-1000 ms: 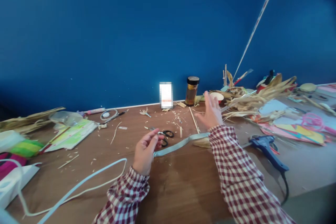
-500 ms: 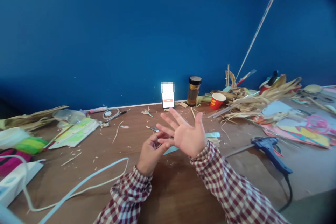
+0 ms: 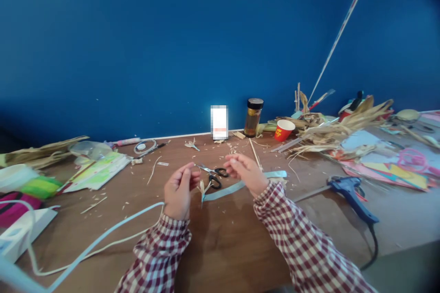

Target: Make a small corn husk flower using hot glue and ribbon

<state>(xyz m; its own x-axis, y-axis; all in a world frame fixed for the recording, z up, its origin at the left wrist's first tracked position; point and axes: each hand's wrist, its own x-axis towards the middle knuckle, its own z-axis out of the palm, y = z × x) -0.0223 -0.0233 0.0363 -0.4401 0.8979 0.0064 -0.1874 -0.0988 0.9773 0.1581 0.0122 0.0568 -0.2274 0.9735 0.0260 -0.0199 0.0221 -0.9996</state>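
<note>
My left hand [image 3: 178, 190] is closed above the brown table [image 3: 233, 242], pinching a small dry husk piece [image 3: 201, 187] at the near end of a light blue ribbon strip [image 3: 240, 184]. My right hand [image 3: 244, 172] hovers a little to the right with its fingers curled together; what they hold, if anything, is too small to see. Black-handled scissors [image 3: 216, 176] lie on the table between the two hands. Both sleeves are red-and-white checked.
A blue glue gun [image 3: 347, 191] lies at the right with its cord trailing. A red cup [image 3: 283, 130], a jar [image 3: 253, 117], a lit phone [image 3: 219, 122] and dry husks [image 3: 330, 133] stand along the blue wall. A pale cord [image 3: 103, 239] loops at the left beside papers [image 3: 94, 173].
My right hand came back from near the red cup, showed an open palm in front of the left hand, and now has its fingers curled. The left hand has shifted slightly left.
</note>
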